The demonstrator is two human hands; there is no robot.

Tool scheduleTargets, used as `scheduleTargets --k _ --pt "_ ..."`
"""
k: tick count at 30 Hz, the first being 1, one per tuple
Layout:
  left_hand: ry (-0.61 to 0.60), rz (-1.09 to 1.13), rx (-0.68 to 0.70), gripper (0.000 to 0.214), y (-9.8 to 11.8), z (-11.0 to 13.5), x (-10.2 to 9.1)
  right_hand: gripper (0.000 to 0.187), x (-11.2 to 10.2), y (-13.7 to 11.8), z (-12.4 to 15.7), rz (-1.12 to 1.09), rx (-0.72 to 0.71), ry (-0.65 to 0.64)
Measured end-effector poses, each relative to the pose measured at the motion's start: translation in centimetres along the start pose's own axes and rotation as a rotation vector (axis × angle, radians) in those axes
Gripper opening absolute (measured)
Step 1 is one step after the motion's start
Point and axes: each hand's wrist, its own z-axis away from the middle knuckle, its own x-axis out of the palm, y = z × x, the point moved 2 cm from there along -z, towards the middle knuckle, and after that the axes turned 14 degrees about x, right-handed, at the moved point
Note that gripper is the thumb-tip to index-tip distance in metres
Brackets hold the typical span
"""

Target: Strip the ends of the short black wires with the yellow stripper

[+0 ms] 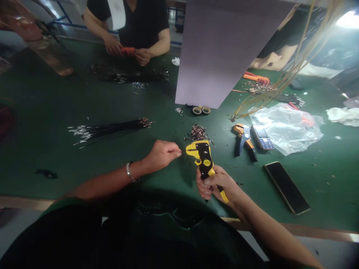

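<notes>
My right hand [217, 182] is wrapped around the handles of a yellow-and-black wire stripper [206, 158], its jaw end pointing up and to the left. Just left of those jaws, my left hand [162, 154] is closed with thumb and forefinger pinched together; anything between the fingertips is too small to make out. Beyond the stripper lies a small heap of copper-coloured and dark scraps [198, 132]. A bundle of black wires [112, 129] rests on the green table to the left, with silvery ends at one side and copper-coloured ends at the other.
At right lie an orange-and-blue wire stripper [243, 138], a keypad phone [263, 137], a smartphone [286, 187] and a plastic bag [291, 129]. Tape rolls [201, 110] sit before a tall panel [215, 52]. Yellowish cables [297, 63] hang right. A person [143, 26] works opposite.
</notes>
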Motion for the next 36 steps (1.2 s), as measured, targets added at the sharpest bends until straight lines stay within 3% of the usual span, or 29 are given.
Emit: scheduleTargets --k 3,9,15,21,36 --pt "0.019 0.046 -0.053 0.011 -0.32 -0.06 -0.11 0.018 0.34 -0.01 0.19 -0.021 0.013 -0.013" --pt "0.027 0.042 -0.031 0.014 0.04 -0.06 0.04 0.017 0.44 -0.49 -0.03 -0.016 -0.009 -0.025" --pt "0.072 0.117 -0.150 0.008 -0.68 -0.22 -0.26 0.018 0.75 -0.44 0.21 -0.026 0.028 -0.063" --pt "0.031 0.087 -0.102 0.012 -0.28 -0.17 0.09 0.018 0.51 -0.84 0.20 -0.014 0.000 -0.043" --pt "0.067 0.111 -0.130 0.007 -0.77 -0.22 -0.07 0.020 0.46 -0.68 0.66 -0.010 0.017 -0.082"
